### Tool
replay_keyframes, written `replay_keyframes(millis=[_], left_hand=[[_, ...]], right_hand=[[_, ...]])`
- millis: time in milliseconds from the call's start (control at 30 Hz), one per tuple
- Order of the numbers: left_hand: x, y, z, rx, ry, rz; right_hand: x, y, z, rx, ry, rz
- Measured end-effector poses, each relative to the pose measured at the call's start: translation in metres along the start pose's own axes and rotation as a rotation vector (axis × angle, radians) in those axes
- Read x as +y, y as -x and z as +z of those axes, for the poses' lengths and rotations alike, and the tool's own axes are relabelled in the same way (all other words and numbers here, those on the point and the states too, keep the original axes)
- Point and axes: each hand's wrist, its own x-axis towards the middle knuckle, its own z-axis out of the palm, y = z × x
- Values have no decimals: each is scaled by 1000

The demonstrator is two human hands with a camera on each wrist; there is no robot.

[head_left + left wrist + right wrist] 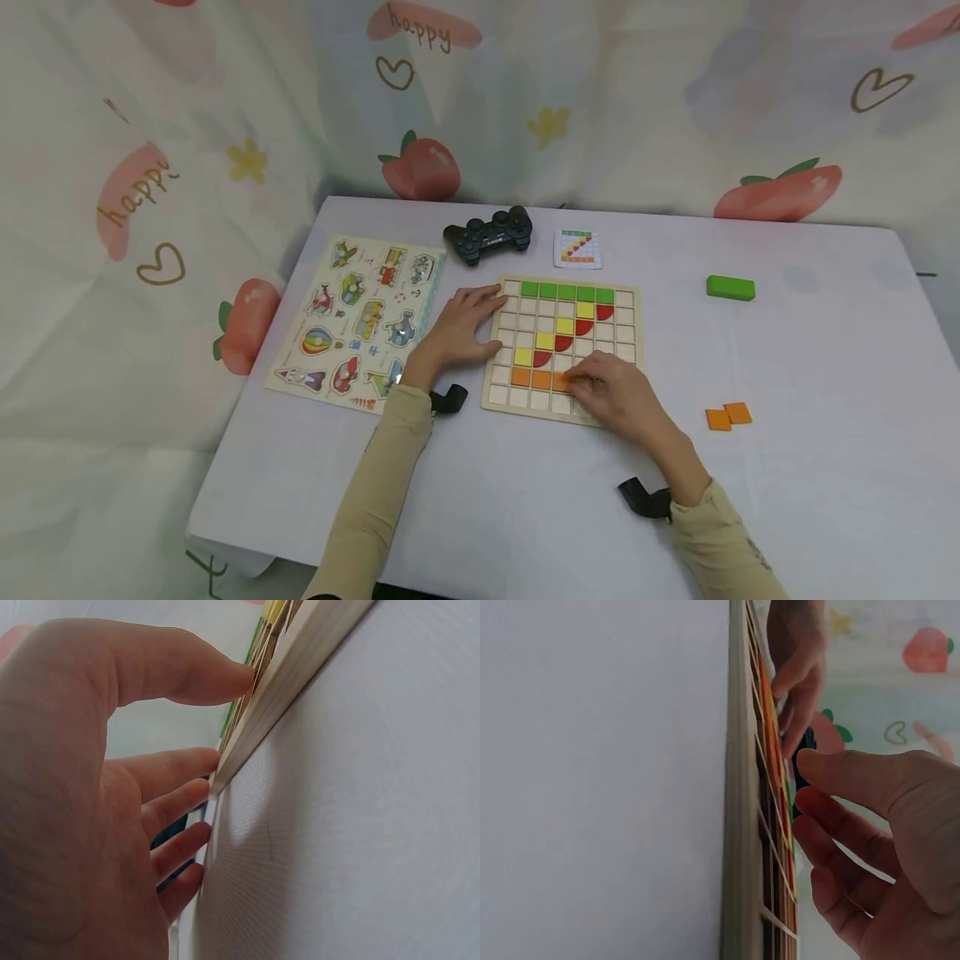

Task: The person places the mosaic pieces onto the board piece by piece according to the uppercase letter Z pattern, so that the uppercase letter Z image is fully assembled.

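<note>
A wooden grid board lies on the table, with green squares along its top row. Yellow squares and red quarter-round tiles run diagonally across it. Three orange squares sit in a lower row. My left hand rests at the board's left edge, thumb and fingers spread and touching it. Over the lower right of the board is my right hand, fingertips at the rightmost orange square. In the right wrist view its thumb and bent fingers stand apart, with no tile visible between them.
Two loose orange squares and a green block lie to the right. Behind the board are a small pattern card and a black game controller. A picture puzzle board lies at left, partly under the left arm.
</note>
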Motion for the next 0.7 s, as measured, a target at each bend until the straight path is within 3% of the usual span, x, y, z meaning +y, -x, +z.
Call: replay_keyframes(millis=[167, 367, 533, 700], left_hand=[[0, -1, 0, -1, -2, 6], [0, 0, 1, 2, -2, 10], [0, 0, 2, 6, 1, 12], [0, 0, 2, 9, -4, 10]], right_hand=[[13, 18, -32, 23, 66, 147], [45, 59, -78, 43, 169, 307], [65, 97, -108, -27, 184, 476], [75, 117, -115, -113, 149, 539]])
